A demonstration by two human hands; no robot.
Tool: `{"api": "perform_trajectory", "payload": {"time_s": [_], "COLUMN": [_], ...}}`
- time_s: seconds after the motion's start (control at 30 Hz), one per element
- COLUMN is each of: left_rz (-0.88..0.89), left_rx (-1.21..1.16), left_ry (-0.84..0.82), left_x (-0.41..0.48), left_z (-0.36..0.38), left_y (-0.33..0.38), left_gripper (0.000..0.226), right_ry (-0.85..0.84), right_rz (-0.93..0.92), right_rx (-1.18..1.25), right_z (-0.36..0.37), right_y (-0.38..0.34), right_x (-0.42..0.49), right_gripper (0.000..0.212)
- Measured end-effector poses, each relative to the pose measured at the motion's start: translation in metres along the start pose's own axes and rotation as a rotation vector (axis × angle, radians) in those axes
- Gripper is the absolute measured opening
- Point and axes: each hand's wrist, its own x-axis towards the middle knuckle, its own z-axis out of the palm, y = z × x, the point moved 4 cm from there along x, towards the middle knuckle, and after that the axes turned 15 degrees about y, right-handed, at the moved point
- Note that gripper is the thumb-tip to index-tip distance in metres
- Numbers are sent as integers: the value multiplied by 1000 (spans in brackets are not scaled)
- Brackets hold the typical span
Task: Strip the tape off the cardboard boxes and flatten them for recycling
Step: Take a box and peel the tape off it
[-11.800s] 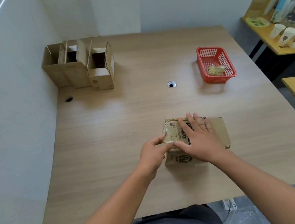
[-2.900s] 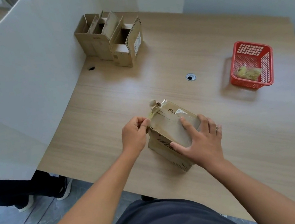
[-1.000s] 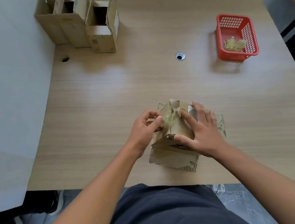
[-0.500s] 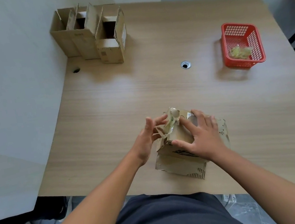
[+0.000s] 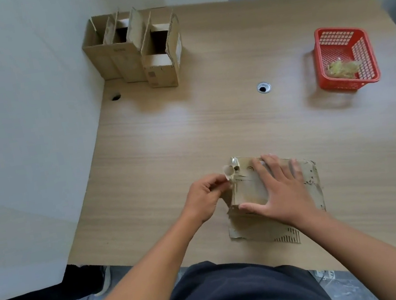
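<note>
A small brown cardboard box (image 5: 251, 190) lies pressed nearly flat on the wooden table (image 5: 191, 145) near its front edge. My right hand (image 5: 278, 189) lies on top of the box with fingers spread, pressing it down. My left hand (image 5: 205, 198) is just left of the box and pinches a curled strip of clear tape (image 5: 230, 170) that still clings to the box's upper left corner. A torn flap (image 5: 262, 232) of the box sticks out toward me under my right wrist.
Three open cardboard boxes (image 5: 137, 51) stand upright in the far left corner against a white partition (image 5: 22, 123). A red plastic basket (image 5: 345, 58) holding crumpled tape sits at the far right. A cable hole (image 5: 263, 87) lies mid-table.
The box has gone from a tented, raised shape to lying almost flat under my right hand. My left hand has drawn the tape strip out to the left.
</note>
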Motion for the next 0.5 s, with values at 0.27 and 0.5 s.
{"api": "perform_trajectory", "payload": {"time_s": [0.27, 0.5], "left_rz": [-147, -535], "left_rx": [24, -268], "left_ry": [-288, -235], "left_x": [27, 19], "left_z": [-7, -12], "left_y": [18, 10], "left_gripper": [25, 46], "right_ry": [-49, -60], "right_rz": [24, 19], "right_rx": [-6, -49], "right_z": [-4, 0], "right_y": [-2, -6], "right_x": [4, 2], "right_gripper": [126, 127]}}
